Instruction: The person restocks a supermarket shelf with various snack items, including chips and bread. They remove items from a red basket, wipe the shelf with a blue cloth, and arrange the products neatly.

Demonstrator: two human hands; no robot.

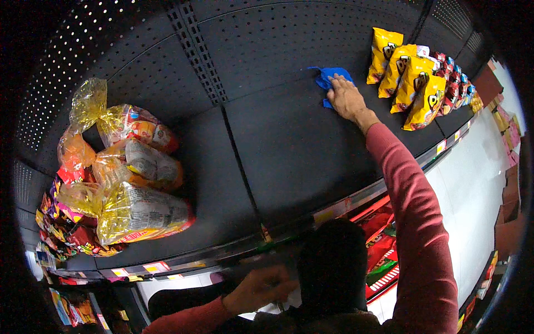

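Note:
My right hand is stretched far across the black shelf, its fingers pressed down on a crumpled blue cloth near the back panel. Part of the cloth is hidden under the palm. Just right of this hand stand yellow snack bags in a slanting row. Low in front of the shelf edge, my left hand is held close to my body with its fingers curled in. It is in shadow, and whatever it may hold cannot be made out.
Clear bags of packed snacks lie on the shelf's left, beside darker packets. Red and blue packets stand beyond the yellow bags. Price tags line the front edge. Below is a red basket; cardboard boxes stand at the far right.

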